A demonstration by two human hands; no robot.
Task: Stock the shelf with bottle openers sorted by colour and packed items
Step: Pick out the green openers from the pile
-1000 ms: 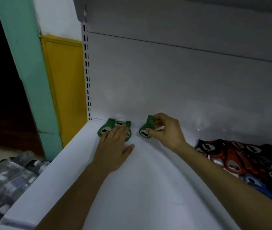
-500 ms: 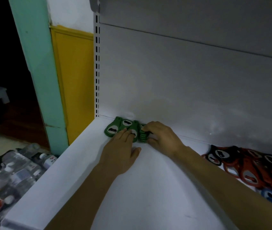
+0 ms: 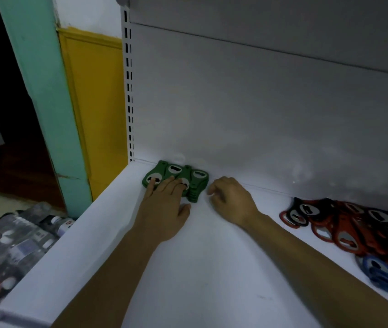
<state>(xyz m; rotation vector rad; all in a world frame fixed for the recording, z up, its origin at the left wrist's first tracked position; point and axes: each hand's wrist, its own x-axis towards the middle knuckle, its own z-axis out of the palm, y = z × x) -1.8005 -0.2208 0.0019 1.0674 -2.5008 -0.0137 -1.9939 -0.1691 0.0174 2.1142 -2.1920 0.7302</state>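
The right hand [image 3: 232, 201] no longer holds the green opener [image 3: 196, 194], which now lies against the other green openers [image 3: 164, 170].

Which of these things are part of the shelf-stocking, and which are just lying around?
Part of the job: green bottle openers under the left hand; right hand beside them; unsorted red, black and blue openers; white shelf.
Just lying about: plastic bottles beside the shelf; yellow panel.

No text is legible; the labels on the bottles [image 3: 22, 242] are too blurred.
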